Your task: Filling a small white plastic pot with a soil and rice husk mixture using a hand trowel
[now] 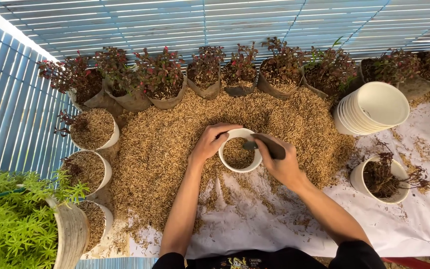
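Observation:
A white plastic pot (239, 167), partly filled with rice husk, stands in the middle of a big heap of rice husk (175, 144). My left hand (209, 142) grips the pot's left rim. Over the pot's right rim, my right hand (280, 162) holds a small dark trowel (267, 146) whose tip points into the pot.
A row of red-leaved plants in brown bags (160, 79) lines the back. Husk-filled white pots (94, 130) stand at the left. A stack of white pots (374, 107) lies at the right, with a pot of bare cuttings (381, 175) below it. A green plant (11, 219) fills the lower left.

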